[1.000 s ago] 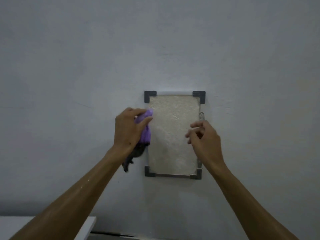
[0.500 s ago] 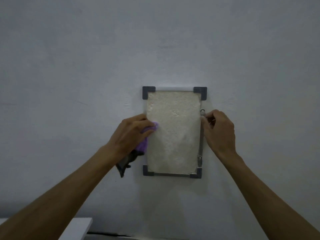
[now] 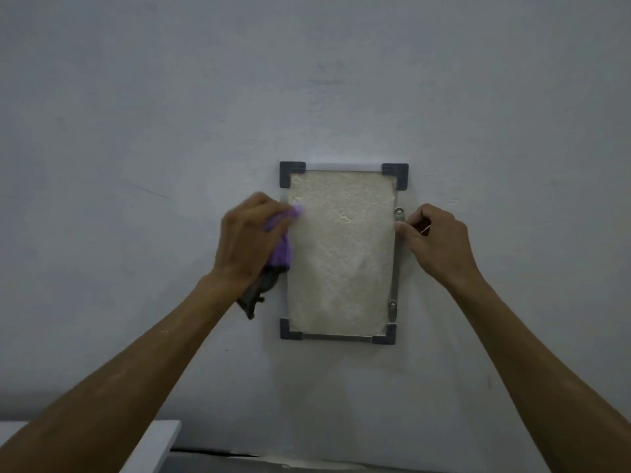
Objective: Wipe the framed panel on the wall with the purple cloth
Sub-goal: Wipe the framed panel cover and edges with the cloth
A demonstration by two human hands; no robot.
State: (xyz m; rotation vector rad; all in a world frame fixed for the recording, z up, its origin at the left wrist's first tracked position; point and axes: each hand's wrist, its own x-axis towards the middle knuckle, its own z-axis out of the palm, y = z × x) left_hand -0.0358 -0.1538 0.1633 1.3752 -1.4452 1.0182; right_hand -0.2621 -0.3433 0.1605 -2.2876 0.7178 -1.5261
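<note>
A framed panel [image 3: 341,254] with a rough cream surface and dark grey corner pieces hangs on the grey wall. My left hand [image 3: 247,238] grips a bunched purple cloth [image 3: 283,247] and presses it against the panel's upper left edge; a dark end of the cloth hangs below my wrist. My right hand [image 3: 435,244] has curled fingers against the metal strip [image 3: 396,264] on the panel's right edge, just below its upper screw. Whether it pinches the strip is unclear.
The plain grey wall [image 3: 307,80] fills most of the view. A white surface edge [image 3: 153,445] shows at the bottom left, and a dark gap runs along the wall's base.
My left hand has moved the cloth up along the panel's left edge. My right hand went from in front of the panel to its right edge and stays there.
</note>
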